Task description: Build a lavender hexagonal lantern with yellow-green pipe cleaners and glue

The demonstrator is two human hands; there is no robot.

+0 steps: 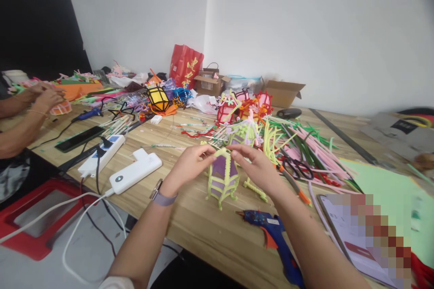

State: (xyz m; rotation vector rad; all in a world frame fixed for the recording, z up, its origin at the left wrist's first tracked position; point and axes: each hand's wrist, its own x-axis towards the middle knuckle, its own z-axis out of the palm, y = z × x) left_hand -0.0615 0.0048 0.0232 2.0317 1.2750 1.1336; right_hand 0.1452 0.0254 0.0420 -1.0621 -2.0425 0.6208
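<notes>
A small lantern [223, 178] of pale green pipe cleaners with purple panels stands upright on the wooden table in front of me. My left hand [193, 162] pinches its green top frame from the left side, and the fingers of my right hand [252, 165] close on the top from the right. A short twisted piece of green pipe cleaner [256, 189] lies beside the lantern's base. Nearer to me, under my right forearm, rests a blue glue gun [271, 223] with an orange trigger. Another green lantern [242, 133] with a pink top stands just behind my hands.
To the right lie black-handled scissors [298, 169], pliers [294, 185], loose pipe cleaners [315, 153] and a phone [352, 235]. A white power bank [135, 174] and a power strip [101, 156] trail cables at left. A co-worker's hands [47, 97] hold an orange piece.
</notes>
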